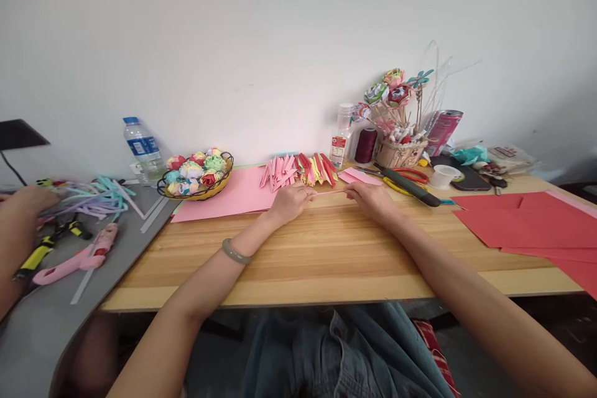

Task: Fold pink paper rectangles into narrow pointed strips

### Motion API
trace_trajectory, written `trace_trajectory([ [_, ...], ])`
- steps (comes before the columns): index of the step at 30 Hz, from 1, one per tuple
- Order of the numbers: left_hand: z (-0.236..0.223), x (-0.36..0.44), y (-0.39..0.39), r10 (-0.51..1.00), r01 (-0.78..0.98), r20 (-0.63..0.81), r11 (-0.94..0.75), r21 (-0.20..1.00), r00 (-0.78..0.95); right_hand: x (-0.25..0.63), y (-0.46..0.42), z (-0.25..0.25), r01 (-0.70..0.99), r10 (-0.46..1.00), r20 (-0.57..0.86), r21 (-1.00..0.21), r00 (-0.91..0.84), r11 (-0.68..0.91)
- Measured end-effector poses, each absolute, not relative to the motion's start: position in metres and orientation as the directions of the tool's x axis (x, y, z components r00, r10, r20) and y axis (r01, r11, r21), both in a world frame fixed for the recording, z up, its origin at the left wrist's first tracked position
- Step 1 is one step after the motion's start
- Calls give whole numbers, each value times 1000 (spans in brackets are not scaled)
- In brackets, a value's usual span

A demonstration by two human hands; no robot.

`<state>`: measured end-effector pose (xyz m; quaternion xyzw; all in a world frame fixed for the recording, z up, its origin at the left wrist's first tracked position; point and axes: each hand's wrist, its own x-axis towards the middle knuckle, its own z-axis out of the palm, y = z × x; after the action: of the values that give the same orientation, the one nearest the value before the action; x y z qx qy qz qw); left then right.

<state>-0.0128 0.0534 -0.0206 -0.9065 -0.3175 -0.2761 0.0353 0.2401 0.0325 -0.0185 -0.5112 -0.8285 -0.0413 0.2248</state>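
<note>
A thin, pale pink strip [330, 192] stretches level between my two hands, just above the wooden table; whether it is folded paper or a stick is hard to tell. My left hand [293, 202], below a wrist with a green bangle [236, 252], pinches its left end. The other end is pinched by my right hand [370, 200]. Right behind my left hand lie folded pink paper pieces [280, 173] and red and yellow ones [318, 169]. Small pink paper pieces [361, 176] lie behind my right hand.
A pink sheet [224, 198] and a basket [205, 195] of paper flowers are left; red sheets [536, 217] lie right. Cutters [408, 185], a thread spool [365, 146] and a flower pot [402, 154] stand behind. A co-worker's hand [35, 202] reaches over the grey table, near a pink glue gun [79, 258].
</note>
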Motion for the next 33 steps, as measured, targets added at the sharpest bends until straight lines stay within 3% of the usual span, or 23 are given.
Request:
trace_trajectory([
  [5, -13, -17, 53, 666, 729, 551, -669, 143, 503, 249, 34, -13, 922, 878, 430, -209, -213, 326],
  [10, 9, -39, 63, 774, 915, 619, -335, 225, 131, 270, 39, -6, 961, 873, 482, -267, 74, 66],
  [13, 18, -45, 67, 796, 945, 604, -229, 235, 42, 270, 40, -5, 964, 874, 474, -266, 105, 29],
  [21, 17, -37, 59, 821, 947, 567, -236, 219, 73, 261, 42, -13, 984, 911, 410, -174, 34, 41],
  [27, 9, -21, 46, 761, 813, 479, -563, 149, 439, 264, 44, -9, 985, 916, 390, -173, 93, -26],
  [30, 8, -7, 34, 695, 734, 471, -665, 134, 544, 255, 35, -2, 982, 901, 433, -167, -12, 93],
  [33, 9, 4, 20, 631, 657, 453, -744, 124, 630, 233, 18, -2, 915, 865, 410, -146, -290, 376],
])
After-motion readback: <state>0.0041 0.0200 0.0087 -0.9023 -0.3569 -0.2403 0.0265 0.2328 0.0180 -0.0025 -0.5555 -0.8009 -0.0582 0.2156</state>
